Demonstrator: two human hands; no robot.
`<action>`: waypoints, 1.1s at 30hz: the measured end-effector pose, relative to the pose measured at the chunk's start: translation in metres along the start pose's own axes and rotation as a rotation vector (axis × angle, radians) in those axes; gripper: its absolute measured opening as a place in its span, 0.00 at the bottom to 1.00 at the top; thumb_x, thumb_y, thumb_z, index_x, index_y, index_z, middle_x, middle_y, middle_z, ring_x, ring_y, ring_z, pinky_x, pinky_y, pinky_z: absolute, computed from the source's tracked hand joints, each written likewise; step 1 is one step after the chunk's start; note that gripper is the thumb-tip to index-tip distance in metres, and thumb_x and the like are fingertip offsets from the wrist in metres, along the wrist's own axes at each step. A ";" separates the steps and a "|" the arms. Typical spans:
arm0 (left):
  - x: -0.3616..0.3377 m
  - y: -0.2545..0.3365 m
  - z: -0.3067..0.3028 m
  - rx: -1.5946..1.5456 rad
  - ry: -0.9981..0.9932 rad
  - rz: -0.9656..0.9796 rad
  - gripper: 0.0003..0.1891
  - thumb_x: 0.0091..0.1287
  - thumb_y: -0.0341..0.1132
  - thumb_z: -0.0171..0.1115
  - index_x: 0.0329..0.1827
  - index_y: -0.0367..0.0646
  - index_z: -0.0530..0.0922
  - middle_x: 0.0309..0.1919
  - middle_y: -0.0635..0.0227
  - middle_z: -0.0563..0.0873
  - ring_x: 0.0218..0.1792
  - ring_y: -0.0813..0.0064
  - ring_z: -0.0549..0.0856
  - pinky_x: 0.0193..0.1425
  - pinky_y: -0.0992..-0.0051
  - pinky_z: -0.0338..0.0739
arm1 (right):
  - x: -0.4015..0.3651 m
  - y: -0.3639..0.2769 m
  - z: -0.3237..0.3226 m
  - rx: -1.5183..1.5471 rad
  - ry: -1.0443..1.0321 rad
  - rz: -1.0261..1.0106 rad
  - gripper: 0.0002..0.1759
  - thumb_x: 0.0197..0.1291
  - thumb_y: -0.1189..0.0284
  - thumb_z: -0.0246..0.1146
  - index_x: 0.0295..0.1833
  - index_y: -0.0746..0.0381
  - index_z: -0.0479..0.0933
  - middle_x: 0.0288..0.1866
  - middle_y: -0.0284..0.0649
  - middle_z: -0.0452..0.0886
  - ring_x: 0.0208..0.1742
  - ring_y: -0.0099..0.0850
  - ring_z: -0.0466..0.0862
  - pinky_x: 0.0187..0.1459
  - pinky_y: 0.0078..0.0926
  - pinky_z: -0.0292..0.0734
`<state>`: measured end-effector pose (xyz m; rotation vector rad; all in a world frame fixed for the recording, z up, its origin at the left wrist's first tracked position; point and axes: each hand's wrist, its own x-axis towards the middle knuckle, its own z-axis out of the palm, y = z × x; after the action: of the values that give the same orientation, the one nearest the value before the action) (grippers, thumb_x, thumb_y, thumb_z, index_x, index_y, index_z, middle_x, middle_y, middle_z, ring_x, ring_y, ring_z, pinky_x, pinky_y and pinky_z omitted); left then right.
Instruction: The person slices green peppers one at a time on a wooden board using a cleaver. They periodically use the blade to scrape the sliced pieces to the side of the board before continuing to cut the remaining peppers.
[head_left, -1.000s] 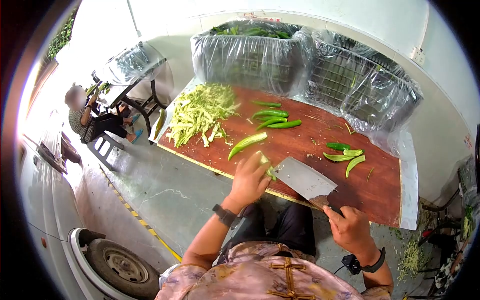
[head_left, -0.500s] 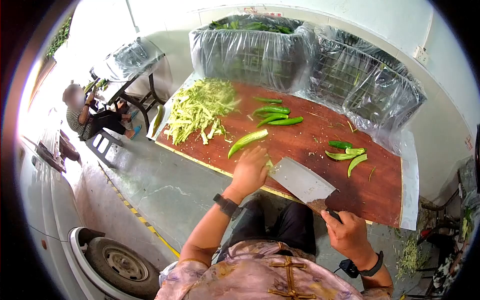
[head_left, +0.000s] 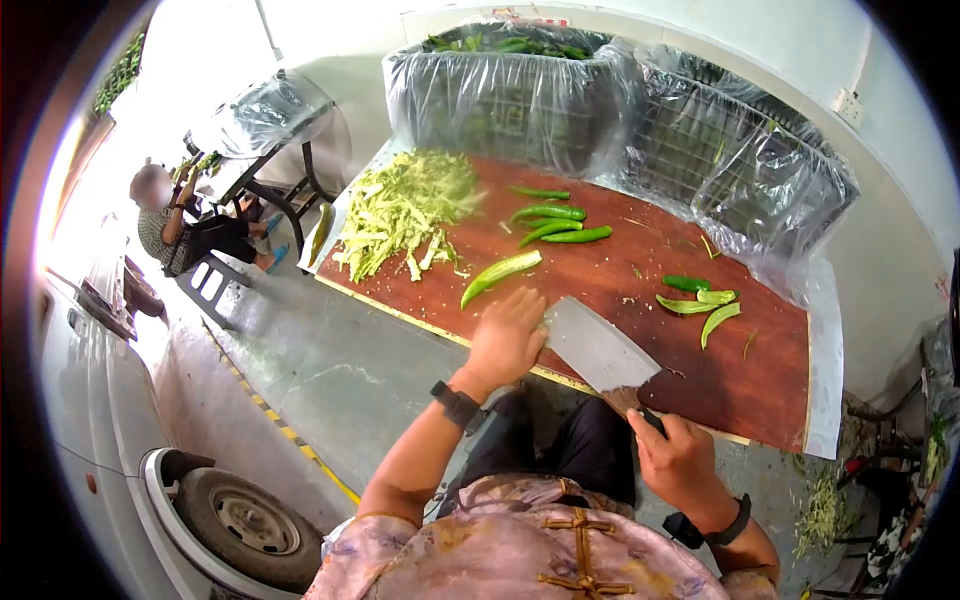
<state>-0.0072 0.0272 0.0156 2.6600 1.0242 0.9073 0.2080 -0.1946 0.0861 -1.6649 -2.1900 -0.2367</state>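
At the table's [head_left: 740, 385] near edge, the cleaver [head_left: 603, 345] is gripped in the closed right hand [head_left: 680, 462]; anything beneath the flattened left hand [head_left: 508, 338] is hidden. Green peppers [head_left: 549, 212] and shreds [head_left: 400, 210] are backed by plastic-lined crates [head_left: 500, 105].

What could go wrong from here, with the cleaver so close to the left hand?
The left hand lies right beside the blade of the cleaver, so a slip by the right hand might cut it. The pale green shreds reach near the edge of the table, so a nudge could drop some.
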 end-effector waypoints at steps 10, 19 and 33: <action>-0.002 0.002 -0.005 0.031 0.028 0.041 0.23 0.66 0.39 0.61 0.61 0.38 0.76 0.64 0.52 0.78 0.68 0.50 0.73 0.68 0.51 0.68 | 0.001 0.001 0.022 0.039 0.041 0.022 0.23 0.52 0.76 0.69 0.57 0.57 0.82 0.30 0.40 0.73 0.28 0.39 0.78 0.28 0.37 0.74; -0.050 0.008 -0.006 -0.072 0.004 0.123 0.22 0.66 0.36 0.61 0.62 0.39 0.77 0.66 0.55 0.76 0.70 0.54 0.72 0.73 0.52 0.61 | 0.002 0.005 0.022 0.127 0.048 0.062 0.22 0.52 0.77 0.70 0.55 0.55 0.83 0.27 0.40 0.73 0.25 0.41 0.77 0.26 0.38 0.73; -0.036 0.033 -0.005 0.091 0.071 0.096 0.21 0.59 0.43 0.68 0.53 0.42 0.79 0.50 0.60 0.78 0.56 0.55 0.76 0.62 0.56 0.67 | 0.024 0.007 -0.010 0.121 -0.078 0.094 0.19 0.55 0.71 0.67 0.54 0.53 0.83 0.26 0.42 0.75 0.24 0.44 0.80 0.26 0.42 0.77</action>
<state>-0.0130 -0.0212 0.0137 2.7921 0.9819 1.0042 0.2110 -0.1746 0.1038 -1.7302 -2.1290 -0.0143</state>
